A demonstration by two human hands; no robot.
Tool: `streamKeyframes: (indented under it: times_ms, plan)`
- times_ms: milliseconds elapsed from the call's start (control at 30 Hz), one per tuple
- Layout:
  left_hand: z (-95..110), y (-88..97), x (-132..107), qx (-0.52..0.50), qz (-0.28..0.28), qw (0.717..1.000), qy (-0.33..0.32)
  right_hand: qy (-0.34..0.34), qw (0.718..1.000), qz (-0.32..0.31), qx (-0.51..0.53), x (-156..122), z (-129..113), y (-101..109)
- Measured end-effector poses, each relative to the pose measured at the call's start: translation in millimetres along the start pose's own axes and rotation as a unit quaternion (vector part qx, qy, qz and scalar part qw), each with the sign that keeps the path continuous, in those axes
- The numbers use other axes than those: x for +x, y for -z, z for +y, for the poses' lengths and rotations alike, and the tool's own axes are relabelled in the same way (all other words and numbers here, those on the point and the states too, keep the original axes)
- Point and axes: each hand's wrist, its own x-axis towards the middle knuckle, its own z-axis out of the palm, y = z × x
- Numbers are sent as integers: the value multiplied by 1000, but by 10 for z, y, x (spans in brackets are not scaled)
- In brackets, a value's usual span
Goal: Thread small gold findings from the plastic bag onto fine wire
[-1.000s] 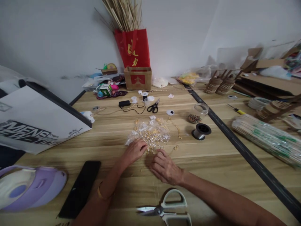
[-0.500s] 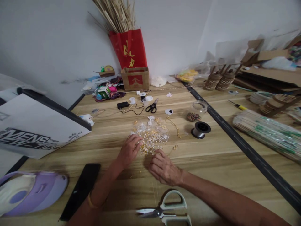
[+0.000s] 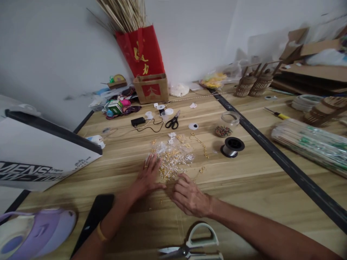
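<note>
A pile of small gold and clear jewelry bits in crinkled plastic [image 3: 173,159] lies in the middle of the wooden table [image 3: 244,184]. My left hand [image 3: 148,176] rests flat at the pile's left edge, fingers spread, a ring on one finger. My right hand [image 3: 189,195] sits just below the pile, fingers curled toward the table with the fingertips touching loose gold pieces. What those fingers hold, if anything, is hidden. A thin gold chain [image 3: 202,146] trails to the right of the pile.
White-handled scissors [image 3: 195,245] lie at the near edge, a black phone [image 3: 94,220] and a purple-white case [image 3: 32,231] at left. A wire spool [image 3: 231,146], bead jar [image 3: 226,126], black scissors [image 3: 172,121], a shoe box [image 3: 46,155] and a red bag [image 3: 141,50] stand around.
My left hand has opened and flattened at the pile's left edge, sliding slightly left. My right hand has barely moved. The camera has tilted a little.
</note>
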Motion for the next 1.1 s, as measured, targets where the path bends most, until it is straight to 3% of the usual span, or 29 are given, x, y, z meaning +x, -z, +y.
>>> streamKeyframes:
  times_ms: [200, 400, 500, 567, 633, 733, 900, 1100]
  plan:
    - [-31, 11, 272, -11, 2, 1000, -6, -15, 1000, -13, 10, -8, 9, -25]
    - [-12, 66, 319, -95, 75, 993, -9, -20, 1000, -21, 5, -35, 7, -54]
    - [23, 203, 272, -185, 144, 972, 8, -27, 1000, -12, 4, -33, 6, -53]
    - [79, 313, 219, -257, 198, 945, 37, -46, 999, -1, 7, -21, 7, -36]
    - [164, 412, 152, -329, 219, 916, 66, -75, 997, 10, 16, -2, 7, -7]
    - [322, 513, 36, -412, 185, 889, 79, -113, 993, 26, 30, 23, 8, 31]
    - [521, 525, -143, -469, 82, 873, 102, -132, 990, 38, 38, 17, 0, 29]
    - [599, 422, -205, -477, 70, 872, 90, -130, 990, 22, 45, 5, -18, 15]
